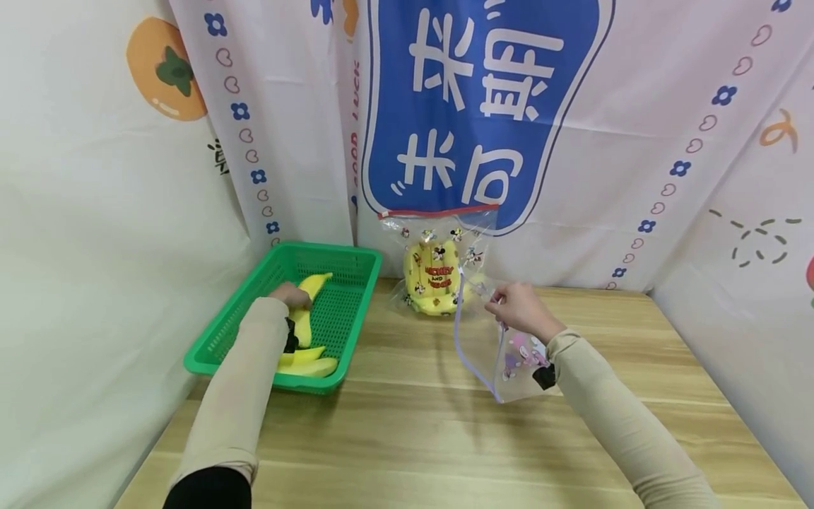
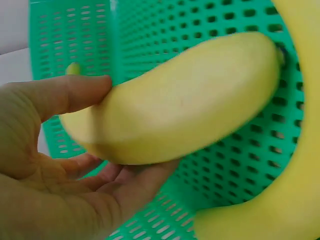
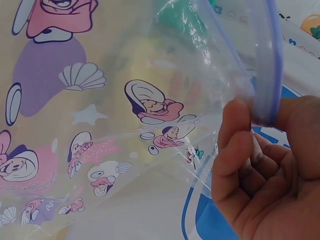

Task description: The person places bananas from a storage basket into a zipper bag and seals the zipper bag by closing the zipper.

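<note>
My left hand (image 1: 291, 295) reaches into a green plastic basket (image 1: 364, 311). In the left wrist view it grips a yellow banana (image 2: 185, 105), thumb above and fingers beneath. Another banana (image 2: 295, 165) curves along the right side of that view. More bananas (image 1: 310, 367) lie at the basket's near end. Over the table, my right hand (image 1: 523, 309) pinches the purple-edged rim of a clear zip bag (image 3: 100, 150) between thumb and fingers. This bag is printed with pink and purple cartoon figures, and its mouth gapes toward the left.
A second clear zip bag (image 1: 413, 230) with a red zipper stands against the back cloth, yellow fruit inside, just behind the purple-edged one. Printed white cloth (image 1: 305, 141) walls the wooden table (image 1: 407, 438) at the back and both sides.
</note>
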Demonstrator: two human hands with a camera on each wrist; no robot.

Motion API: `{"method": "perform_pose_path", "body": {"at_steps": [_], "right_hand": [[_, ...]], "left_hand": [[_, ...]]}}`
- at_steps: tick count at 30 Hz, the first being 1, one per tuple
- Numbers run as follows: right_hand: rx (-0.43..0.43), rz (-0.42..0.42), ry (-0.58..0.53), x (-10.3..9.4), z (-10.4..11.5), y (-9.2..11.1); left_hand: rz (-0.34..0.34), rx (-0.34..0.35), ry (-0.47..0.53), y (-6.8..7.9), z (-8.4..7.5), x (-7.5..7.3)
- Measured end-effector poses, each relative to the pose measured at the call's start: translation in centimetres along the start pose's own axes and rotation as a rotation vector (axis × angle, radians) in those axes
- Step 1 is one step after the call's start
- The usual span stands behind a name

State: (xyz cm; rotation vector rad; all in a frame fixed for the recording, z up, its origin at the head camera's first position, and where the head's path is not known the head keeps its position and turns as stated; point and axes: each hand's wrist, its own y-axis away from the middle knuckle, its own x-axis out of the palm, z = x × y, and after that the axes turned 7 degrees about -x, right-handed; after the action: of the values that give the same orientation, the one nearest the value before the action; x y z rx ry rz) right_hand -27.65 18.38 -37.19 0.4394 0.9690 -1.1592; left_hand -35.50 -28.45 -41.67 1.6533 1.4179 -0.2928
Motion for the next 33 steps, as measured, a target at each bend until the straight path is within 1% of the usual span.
{"method": "perform_pose_path", "body": {"at_steps": [3,6,11,13,18,24,26,30,33], "right_hand": [[-0.001,-0.001,0.009,0.0,0.0,-0.1],[0.004,0.009,0.000,-0.1,0.1,-0.1],[0.015,0.021,-0.017,-0.1,0.3,-0.1],[0.019,0.019,-0.021,-0.1,0.3,0.0],[0.036,0.013,-0.034,0.0,0.4,-0.2],[0.053,0.007,-0.029,0.0,0.1,-0.3],[0.055,0.007,-0.025,-0.1,0.1,-0.3],[0.068,0.006,-0.017,-0.2,0.2,-0.3],[0.080,0.006,-0.013,-0.2,0.2,-0.4]], "left_hand": [[-0.032,0.038,0.090,0.7,-0.2,-0.4],[-0.042,0.064,0.192,1.3,-0.6,-0.6],[-0.068,0.100,0.364,2.1,-1.2,-0.6],[-0.068,0.120,0.437,2.5,-1.6,-0.6],[-0.060,0.182,0.578,3.6,-2.7,-0.6],[-0.056,0.222,0.670,5.7,-4.5,0.2],[-0.042,0.228,0.722,6.4,-5.2,0.6],[-0.006,0.246,0.815,7.9,-6.8,1.8],[0.007,0.254,0.835,8.9,-8.0,2.8]]}}
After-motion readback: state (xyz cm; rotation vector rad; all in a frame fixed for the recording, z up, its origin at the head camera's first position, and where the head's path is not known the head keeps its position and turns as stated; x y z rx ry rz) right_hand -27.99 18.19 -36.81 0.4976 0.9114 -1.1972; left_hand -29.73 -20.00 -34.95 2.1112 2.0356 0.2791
